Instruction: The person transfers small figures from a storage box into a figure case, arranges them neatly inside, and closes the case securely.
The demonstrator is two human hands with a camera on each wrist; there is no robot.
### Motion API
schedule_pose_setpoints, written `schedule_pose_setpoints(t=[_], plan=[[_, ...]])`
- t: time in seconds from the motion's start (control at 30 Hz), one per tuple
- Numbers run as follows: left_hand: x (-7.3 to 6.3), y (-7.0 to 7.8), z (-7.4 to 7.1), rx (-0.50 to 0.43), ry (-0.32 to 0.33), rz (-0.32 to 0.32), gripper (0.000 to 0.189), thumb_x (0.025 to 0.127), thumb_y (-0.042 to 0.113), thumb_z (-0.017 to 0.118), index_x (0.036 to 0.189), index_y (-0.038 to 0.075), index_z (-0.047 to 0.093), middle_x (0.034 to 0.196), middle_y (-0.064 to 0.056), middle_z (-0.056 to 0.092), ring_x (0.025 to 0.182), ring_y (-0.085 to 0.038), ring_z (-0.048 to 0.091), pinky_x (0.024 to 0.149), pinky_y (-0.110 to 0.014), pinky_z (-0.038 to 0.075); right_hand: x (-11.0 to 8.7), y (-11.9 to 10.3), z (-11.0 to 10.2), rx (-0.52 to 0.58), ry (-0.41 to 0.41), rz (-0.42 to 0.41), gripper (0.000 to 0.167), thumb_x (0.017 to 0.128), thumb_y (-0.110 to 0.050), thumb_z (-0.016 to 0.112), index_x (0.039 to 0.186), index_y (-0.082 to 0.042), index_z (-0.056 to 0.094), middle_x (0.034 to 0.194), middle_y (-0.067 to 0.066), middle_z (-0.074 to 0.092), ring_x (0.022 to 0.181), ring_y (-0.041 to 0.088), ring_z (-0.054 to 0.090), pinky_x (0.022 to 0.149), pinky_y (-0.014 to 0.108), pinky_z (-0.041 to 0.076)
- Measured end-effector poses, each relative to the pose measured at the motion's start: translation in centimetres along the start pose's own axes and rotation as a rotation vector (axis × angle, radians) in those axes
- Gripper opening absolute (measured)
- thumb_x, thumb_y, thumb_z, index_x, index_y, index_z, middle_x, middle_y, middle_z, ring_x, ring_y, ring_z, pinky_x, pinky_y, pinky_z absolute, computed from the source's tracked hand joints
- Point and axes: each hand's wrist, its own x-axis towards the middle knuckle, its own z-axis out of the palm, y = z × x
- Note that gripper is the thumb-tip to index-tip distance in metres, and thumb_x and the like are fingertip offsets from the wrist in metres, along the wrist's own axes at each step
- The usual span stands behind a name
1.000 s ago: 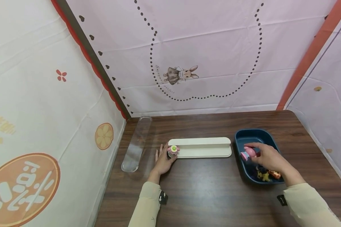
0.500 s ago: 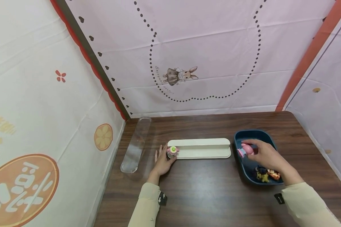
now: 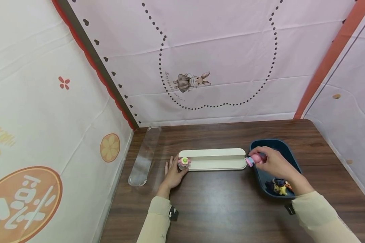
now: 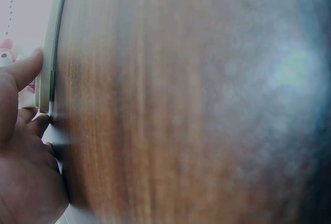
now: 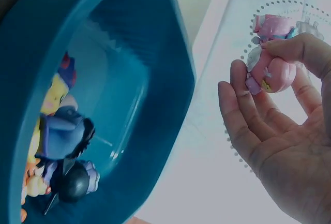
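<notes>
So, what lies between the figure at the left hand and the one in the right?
Only a bare stretch of the white stand, as the head view shows.

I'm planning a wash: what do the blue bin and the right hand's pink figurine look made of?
Blue bin: probably glossy molded plastic, going by rounded corners and highlights inside.
Pink figurine: smooth, possibly vinyl or hard plastic; its soft sheen leaves that open.

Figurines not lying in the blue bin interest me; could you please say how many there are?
2: a yellow-topped figurine at the left end of the white stand, beside the left hand, and a pink figurine in the right hand.
</notes>
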Motion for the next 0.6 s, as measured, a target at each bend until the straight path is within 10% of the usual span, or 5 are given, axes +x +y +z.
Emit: schedule_pose_setpoints(t=[0.6], plan=[[-0.1,0.2,-0.1,-0.001,-0.003,-0.005,0.090,0.101,0.045,0.064,0.168,0.011,0.014,0.174,-0.009,0.021,0.164,-0.032,0.002,0.130,-0.057,-0.009,2.3,-1.7,2.7,0.053,0.007,0.022,0.042,0.082,-0.004,0.081,0.120,-0.006,0.066,0.115,0.019,0.056,0.096,0.029,0.055,0.075,0.032,0.051]])
